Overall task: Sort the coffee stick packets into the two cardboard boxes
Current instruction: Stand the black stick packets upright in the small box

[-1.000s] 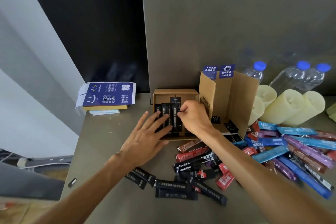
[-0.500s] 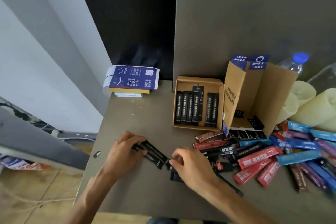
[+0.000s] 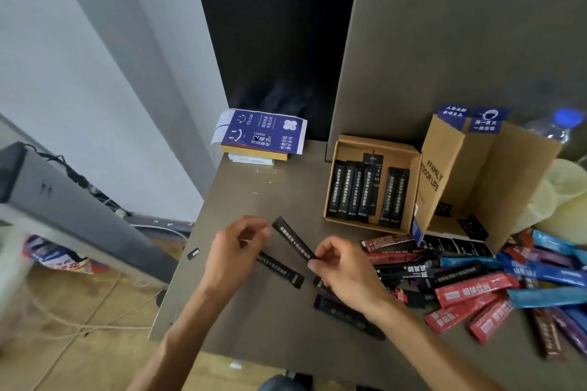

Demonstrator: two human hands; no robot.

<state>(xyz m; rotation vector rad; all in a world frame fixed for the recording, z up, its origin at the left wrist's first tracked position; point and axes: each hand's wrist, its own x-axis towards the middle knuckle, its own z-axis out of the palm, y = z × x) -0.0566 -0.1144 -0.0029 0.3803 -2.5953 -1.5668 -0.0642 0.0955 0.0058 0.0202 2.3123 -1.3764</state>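
A black packet (image 3: 295,240) is pinched at its near end by the right grip (image 3: 343,267) over the counter (image 3: 254,311), probably for carrying to the box (image 3: 374,143) where black ones are rowed; the left grip (image 3: 233,251) is curled, and whether anything is held cannot be told

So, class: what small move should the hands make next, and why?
Probably carry the black packet pinched by the right hand to the shallow box, laying it beside the black row there; that box holds only black packets, with room left.
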